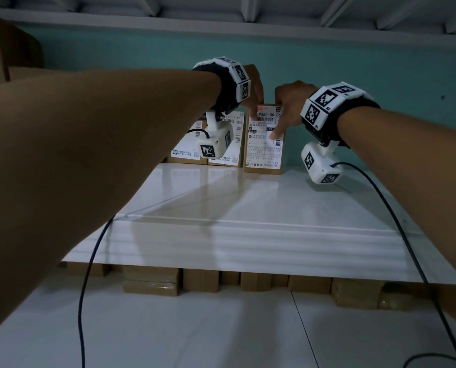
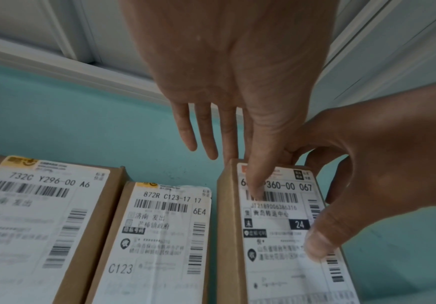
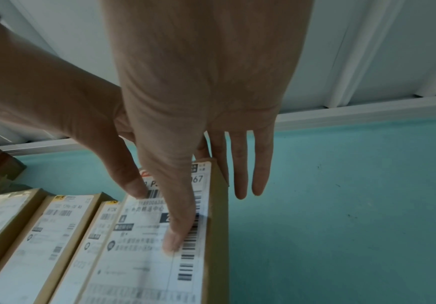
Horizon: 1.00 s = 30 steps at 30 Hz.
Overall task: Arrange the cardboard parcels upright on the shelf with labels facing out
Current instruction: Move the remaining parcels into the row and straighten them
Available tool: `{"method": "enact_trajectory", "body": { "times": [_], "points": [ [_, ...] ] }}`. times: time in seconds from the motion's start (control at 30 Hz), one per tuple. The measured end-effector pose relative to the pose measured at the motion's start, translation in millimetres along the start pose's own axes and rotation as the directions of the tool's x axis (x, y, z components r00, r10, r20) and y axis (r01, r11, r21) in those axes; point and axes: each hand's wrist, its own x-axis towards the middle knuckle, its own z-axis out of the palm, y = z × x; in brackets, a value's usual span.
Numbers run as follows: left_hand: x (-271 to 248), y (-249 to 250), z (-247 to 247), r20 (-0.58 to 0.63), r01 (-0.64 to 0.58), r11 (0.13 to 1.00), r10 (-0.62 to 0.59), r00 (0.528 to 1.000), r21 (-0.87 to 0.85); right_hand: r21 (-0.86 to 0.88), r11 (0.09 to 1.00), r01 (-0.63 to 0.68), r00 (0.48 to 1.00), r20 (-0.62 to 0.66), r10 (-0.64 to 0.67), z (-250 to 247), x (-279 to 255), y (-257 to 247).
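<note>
Three cardboard parcels stand upright at the back of the white shelf (image 1: 248, 203), white labels facing me. Both hands are on the rightmost parcel (image 1: 264, 152), labelled P360-00 067. My left hand (image 1: 254, 102) pinches its top left corner: thumb on the barcode (image 2: 257, 185), fingers reaching behind the top edge. My right hand (image 1: 285, 112) grips the top right, with its thumb (image 3: 172, 236) pressed on the label (image 3: 139, 267) and its fingers behind the parcel. The middle parcel (image 2: 160, 236) stands a narrow gap to its left, and the left parcel (image 2: 30, 216) beyond that.
A teal wall (image 1: 380, 75) backs the shelf, and another shelf runs overhead. More cardboard boxes (image 1: 6, 49) sit at the upper left, and several lie under the shelf board (image 1: 152, 282). Black cables (image 1: 88, 274) hang from both wrists.
</note>
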Motion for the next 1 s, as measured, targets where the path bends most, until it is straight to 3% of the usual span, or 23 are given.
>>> {"method": "enact_trajectory", "body": {
  "times": [1.0],
  "points": [
    [42, -24, 28, -0.012, 0.005, 0.997, -0.004, 1.0, 0.075, -0.022, 1.0, -0.004, 1.0, 0.016, 0.004, 28, 55, 11]
  ]
}}
